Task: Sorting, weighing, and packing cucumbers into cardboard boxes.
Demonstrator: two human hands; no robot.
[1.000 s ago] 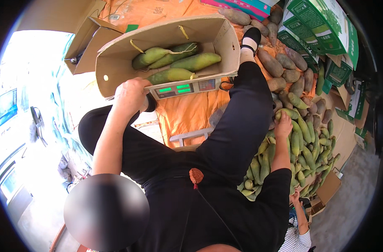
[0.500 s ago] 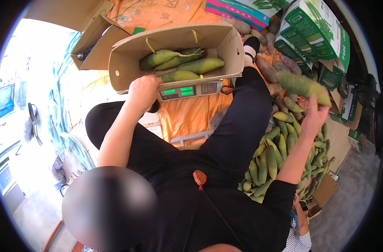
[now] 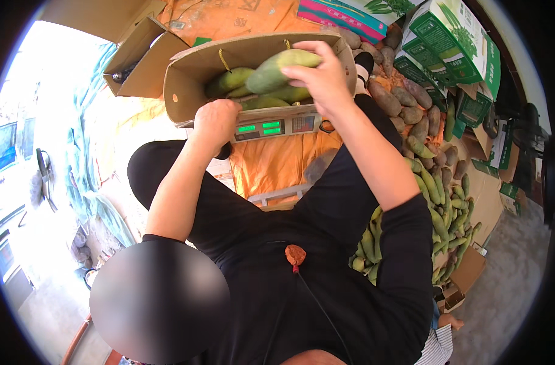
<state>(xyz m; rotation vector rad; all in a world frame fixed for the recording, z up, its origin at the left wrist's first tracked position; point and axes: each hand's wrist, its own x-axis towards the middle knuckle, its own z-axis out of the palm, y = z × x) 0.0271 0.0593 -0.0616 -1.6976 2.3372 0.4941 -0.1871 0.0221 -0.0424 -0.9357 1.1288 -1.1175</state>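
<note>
A thick green radish (image 3: pixel 270 74) is in my right hand (image 3: pixel 325 79), fingers and thumb around its right end, above the open cardboard box (image 3: pixel 185 82). Several green radishes (image 3: pixel 232 80) lie inside the box, partly hidden by the held one. My left hand (image 3: pixel 217 125) is closed on the box's near edge, toward its left end. Yellow cord handles (image 3: pixel 223 59) hang along the far wall. Beneath the box stands a digital scale (image 3: pixel 277 129), its green display lit toward me.
To the right a large pile of green radishes (image 3: pixel 438 222) spreads beside my leg, with brown tubers (image 3: pixel 384 97) beyond it. Green-and-white cartons (image 3: pixel 451 45) stand at the far right. Another open carton (image 3: pixel 147 64) is left of the box. A striped sleeve (image 3: pixel 437 347) shows at lower right.
My right hand has carried the green radish left, from above the pile to over the box. My left hand stays at the near edge; the box has shifted slightly right.
</note>
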